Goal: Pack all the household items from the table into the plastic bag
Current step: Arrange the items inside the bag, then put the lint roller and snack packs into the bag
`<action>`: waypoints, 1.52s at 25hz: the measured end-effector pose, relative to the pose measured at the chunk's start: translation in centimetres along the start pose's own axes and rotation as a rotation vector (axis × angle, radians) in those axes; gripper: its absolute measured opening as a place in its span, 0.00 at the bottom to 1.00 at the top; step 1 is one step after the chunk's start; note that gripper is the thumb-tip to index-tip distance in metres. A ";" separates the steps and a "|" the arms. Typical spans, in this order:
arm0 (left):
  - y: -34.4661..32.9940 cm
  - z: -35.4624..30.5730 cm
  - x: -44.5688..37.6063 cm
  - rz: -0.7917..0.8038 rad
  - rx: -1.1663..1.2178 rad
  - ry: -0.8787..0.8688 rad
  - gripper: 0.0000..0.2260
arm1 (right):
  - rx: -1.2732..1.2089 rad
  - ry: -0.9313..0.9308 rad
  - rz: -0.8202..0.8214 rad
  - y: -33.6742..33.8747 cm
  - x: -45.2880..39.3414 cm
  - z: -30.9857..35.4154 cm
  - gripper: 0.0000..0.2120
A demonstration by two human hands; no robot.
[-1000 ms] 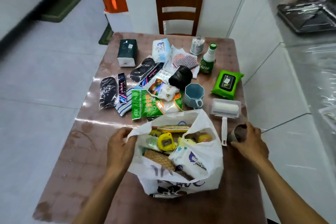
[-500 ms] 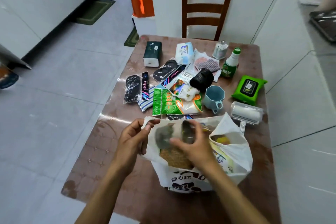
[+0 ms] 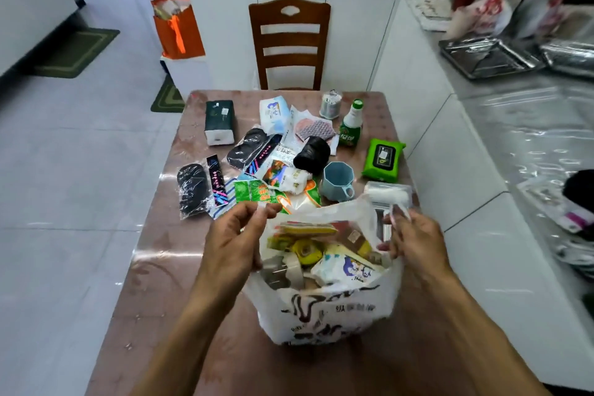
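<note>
A white plastic bag (image 3: pixel 328 315) with black print stands at the near middle of the table, its mouth spread wide over several packed items, among them a tape roll (image 3: pixel 294 268) and a yellow tape measure (image 3: pixel 305 251). My left hand (image 3: pixel 236 241) pinches the bag's left rim. My right hand (image 3: pixel 414 239) grips the right rim. Behind the bag lie a blue cup (image 3: pixel 337 182), a lint roller (image 3: pixel 389 196), a green wipes pack (image 3: pixel 382 156), a green bottle (image 3: pixel 352 127) and a green snack packet (image 3: pixel 257 191).
The brown table (image 3: pixel 154 267) also carries a dark tissue box (image 3: pixel 219 122), black packaged pads (image 3: pixel 193 190), a black roll (image 3: pixel 311 154) and a small jar (image 3: pixel 330 103). A wooden chair (image 3: pixel 289 42) stands at the far edge. White counters run along the right.
My right hand took a roll from the table's right side, put it into the bag, then moved to the bag's right rim. My left hand stayed on the left rim.
</note>
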State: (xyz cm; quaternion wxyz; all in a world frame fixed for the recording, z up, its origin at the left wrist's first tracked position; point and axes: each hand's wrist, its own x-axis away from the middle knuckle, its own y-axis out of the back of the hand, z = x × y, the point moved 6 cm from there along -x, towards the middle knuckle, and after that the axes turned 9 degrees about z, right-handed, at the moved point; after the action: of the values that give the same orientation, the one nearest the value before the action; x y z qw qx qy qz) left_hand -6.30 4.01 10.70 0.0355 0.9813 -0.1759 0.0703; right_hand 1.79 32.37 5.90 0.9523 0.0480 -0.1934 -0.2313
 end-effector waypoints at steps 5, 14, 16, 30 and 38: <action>2.3 -3.3 -0.8 -0.060 -0.084 -0.021 0.10 | -0.449 0.077 0.092 0.3 2.7 6.5 0.11; 3.6 -1.5 2.2 0.081 -0.030 0.124 0.10 | -0.384 0.196 0.017 1.5 4.6 8.8 0.17; 3.7 -0.6 2.4 0.081 -0.032 0.165 0.10 | 0.150 0.136 -0.057 1.9 3.7 8.2 0.13; -3.0 -4.0 -3.4 0.099 -1.241 -0.420 0.18 | 1.530 -0.375 0.711 -2.5 0.0 -7.5 0.18; -12.7 5.9 -8.7 0.550 -1.596 0.178 0.17 | 0.457 -0.137 0.203 5.6 -11.5 -3.6 0.12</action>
State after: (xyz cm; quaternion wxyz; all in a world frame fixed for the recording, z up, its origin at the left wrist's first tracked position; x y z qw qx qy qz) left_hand -9.21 18.34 3.01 0.7127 0.5750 -0.4017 0.0083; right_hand -3.91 42.62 -0.37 0.9198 0.2263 -0.3084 -0.0877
